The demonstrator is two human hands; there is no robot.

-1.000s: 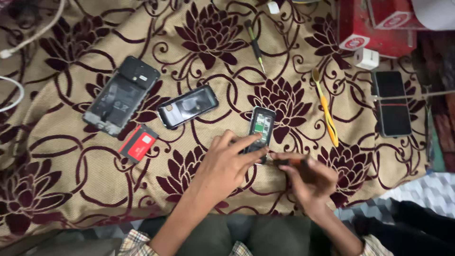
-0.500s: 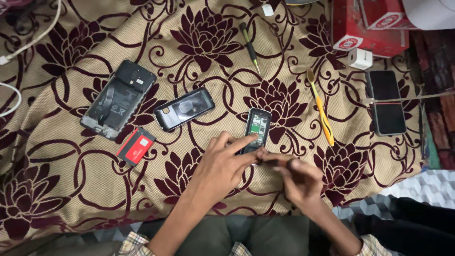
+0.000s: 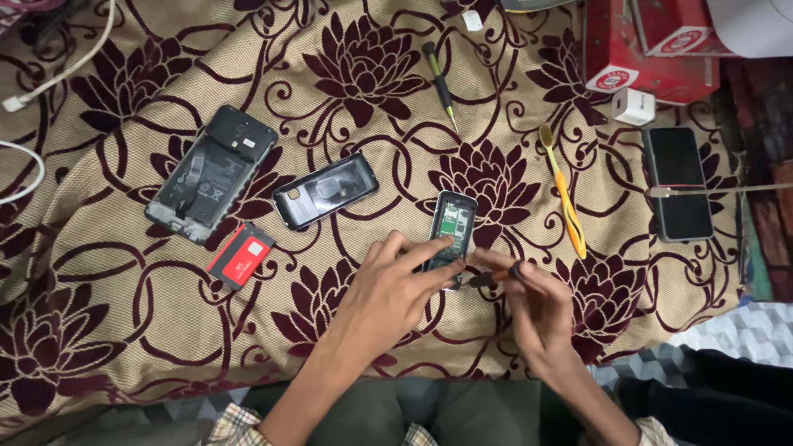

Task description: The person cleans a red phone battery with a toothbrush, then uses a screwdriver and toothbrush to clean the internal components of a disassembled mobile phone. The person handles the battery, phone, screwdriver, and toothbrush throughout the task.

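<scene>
**Both hands on the small opened phone, and a cloth full of loose bits**

Left hand is what I'm watching first: fingers stretched forward, tips pressing on the lower end of the small opened phone, which lies flat on the flowered cloth right at mid-table. Right hand is curled, thumb and fingers pinched round a short dark tool whose tip sits at the phone's bottom edge. Can't make out the tip itself.

What I'd worry about: the cloth is soft and wrinkly, so the phone could tilt or skid if the left fingers ease off, and then the tool could slip onto the bare green board. Any tiny screw dropped into that busy pattern would be hard to find, I reckon.

Count, going outward:
- phones: four – the small one, a black one beside it, a big opened one further left, one on a cable far right
- red card: one
- screwdriver: one
- orange toothbrush: one
- white charger plug: one
- red boxes: two, I think
</scene>
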